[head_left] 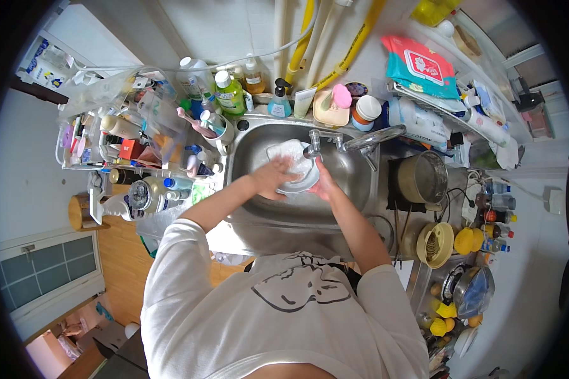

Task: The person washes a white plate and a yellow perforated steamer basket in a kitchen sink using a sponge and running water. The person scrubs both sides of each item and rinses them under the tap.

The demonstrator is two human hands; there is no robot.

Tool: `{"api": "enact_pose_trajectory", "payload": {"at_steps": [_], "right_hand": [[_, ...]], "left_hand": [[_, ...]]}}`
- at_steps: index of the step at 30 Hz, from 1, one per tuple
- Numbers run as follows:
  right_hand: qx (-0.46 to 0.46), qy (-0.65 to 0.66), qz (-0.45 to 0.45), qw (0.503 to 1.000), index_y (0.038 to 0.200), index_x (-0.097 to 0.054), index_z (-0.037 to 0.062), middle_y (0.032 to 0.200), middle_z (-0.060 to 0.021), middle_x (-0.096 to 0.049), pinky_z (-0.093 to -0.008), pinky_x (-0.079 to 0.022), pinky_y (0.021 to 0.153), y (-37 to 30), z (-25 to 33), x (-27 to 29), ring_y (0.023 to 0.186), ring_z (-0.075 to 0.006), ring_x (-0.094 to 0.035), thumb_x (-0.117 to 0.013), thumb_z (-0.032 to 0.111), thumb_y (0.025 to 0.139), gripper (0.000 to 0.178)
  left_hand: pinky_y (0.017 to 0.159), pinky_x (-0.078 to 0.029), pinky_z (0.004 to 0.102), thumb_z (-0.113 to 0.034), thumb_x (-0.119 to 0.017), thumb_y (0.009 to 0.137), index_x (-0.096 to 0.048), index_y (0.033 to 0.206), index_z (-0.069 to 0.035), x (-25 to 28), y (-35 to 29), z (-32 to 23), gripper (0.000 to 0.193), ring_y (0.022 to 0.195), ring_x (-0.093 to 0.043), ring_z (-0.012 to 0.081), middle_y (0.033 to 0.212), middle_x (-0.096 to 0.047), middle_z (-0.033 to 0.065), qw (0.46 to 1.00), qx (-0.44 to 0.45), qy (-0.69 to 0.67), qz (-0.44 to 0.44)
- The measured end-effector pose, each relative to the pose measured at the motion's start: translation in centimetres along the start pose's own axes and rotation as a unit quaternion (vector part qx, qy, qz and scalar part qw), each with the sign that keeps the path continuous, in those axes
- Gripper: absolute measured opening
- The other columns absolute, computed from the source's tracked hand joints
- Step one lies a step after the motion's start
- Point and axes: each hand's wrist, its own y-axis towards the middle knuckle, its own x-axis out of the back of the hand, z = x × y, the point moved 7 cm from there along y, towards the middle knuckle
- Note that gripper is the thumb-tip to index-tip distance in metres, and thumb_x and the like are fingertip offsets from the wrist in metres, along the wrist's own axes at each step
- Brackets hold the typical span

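The right hand is pinching the edge of a pale, round bowl; the blurred left hand is overlapping it, grip unclear. The bowl is being held within a rectangular steel sink, near a chrome faucet.

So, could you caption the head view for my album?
Left hand over a pale dish, right hand at its rim, by a steel sink's tap.

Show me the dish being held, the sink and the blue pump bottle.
Dish (305, 179): head view, its right part.
Sink (354, 177): head view, right side of basin.
Blue pump bottle (279, 107): head view, its body.
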Motion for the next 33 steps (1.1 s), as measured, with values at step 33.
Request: {"api": "enact_pose_trajectory", "payload": {"at_steps": [33], "right_hand": [[-0.004,0.005,0.029,1.0,0.132,-0.032,0.0106,0.129,-0.0108,-0.044,-0.0454,-0.036,0.095,0.5,-0.8,3.3,0.117,-0.0261,-0.044,-0.03,0.068,0.081,0.077]], "left_hand": [[0.097,-0.035,0.0414,-0.024,-0.059,0.077,-0.04,0.127,-0.013,-0.8,0.0,-3.6,0.054,0.113,-0.045,0.0325,0.125,-0.045,0.0158,0.988,-0.004,-0.149,-0.025]]}}
